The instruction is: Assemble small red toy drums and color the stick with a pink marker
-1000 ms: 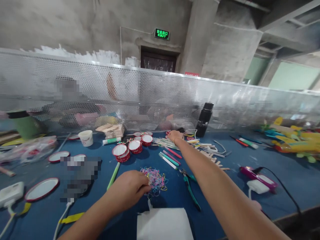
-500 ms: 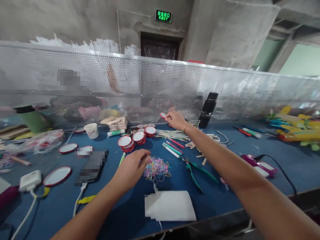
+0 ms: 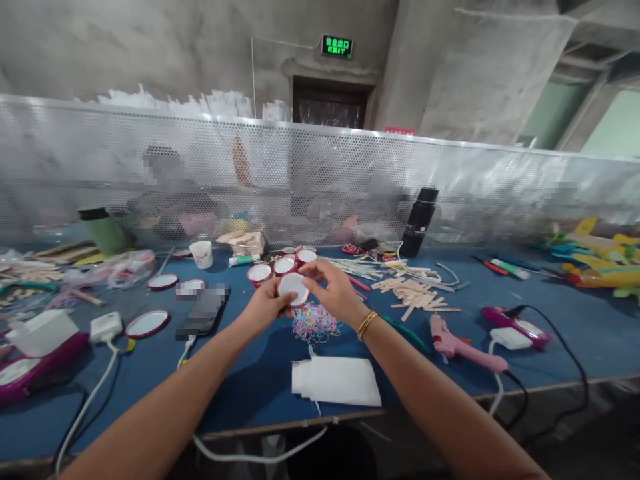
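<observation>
Over the middle of the table I hold a round white-faced disc with a red rim between both hands. My left hand grips its left edge, thumb on the white face. At its right edge, my right hand pinches it with bent fingers. Just behind sit several small red drums with white tops, some partly hidden by my hands. Below the disc lies a tangled heap of coloured rubber bands. A white folded pouch rests nearer the table's front edge.
Right of my hands are wooden sticks, a pink glue gun and partly covered green-handled pliers. A black bottle stands by the perforated metal screen. To the left lie a phone, red-rimmed discs and a paper cup.
My right hand has come back from near the screen with the red-rimmed disc. My left hand has lifted off beside the rubber bands and now grips the disc too. The view has shifted slightly.
</observation>
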`<state>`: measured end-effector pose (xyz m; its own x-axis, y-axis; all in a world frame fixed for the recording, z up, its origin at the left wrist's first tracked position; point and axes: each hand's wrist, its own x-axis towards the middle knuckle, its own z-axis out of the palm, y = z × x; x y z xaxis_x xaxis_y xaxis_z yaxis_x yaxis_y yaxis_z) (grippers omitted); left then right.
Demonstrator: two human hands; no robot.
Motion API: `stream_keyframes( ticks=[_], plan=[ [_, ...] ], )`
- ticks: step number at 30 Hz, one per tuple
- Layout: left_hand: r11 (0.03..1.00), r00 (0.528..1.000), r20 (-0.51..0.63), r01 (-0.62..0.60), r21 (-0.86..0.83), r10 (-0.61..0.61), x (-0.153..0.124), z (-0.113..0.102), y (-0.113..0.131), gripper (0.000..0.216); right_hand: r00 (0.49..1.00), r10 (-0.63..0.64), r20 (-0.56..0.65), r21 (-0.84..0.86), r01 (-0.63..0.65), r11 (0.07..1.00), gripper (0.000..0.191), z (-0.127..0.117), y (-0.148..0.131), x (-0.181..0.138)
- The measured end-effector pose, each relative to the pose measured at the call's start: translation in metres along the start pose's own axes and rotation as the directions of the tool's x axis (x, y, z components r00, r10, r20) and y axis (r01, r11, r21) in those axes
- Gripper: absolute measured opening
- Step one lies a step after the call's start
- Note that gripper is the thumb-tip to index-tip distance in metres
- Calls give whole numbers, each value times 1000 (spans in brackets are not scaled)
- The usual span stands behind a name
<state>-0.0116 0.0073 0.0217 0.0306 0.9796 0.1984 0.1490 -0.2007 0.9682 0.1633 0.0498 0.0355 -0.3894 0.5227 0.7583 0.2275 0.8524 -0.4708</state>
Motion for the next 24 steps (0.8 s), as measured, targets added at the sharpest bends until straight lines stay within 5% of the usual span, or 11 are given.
stream_keyframes(
  ticks=[3,8,14,24],
  plan=[
    [991,999,38,-16,130,12,2,-1,-3,28,988,145,-50,115,-139,984,18,4,20,-2],
    [965,995,78,-74,251,56,2,1,-13,23,974,184,130,168,-204,964,25,10,23,-21],
    [928,995,47,-104,359,93,4,-2,-22,36,982,112,149,41,-120,992,28,18,11,-30],
    [982,989,-106,-83,169,102,6,0,-10,17,987,156,22,-8,-156,988,23,19,17,-31]
  ],
)
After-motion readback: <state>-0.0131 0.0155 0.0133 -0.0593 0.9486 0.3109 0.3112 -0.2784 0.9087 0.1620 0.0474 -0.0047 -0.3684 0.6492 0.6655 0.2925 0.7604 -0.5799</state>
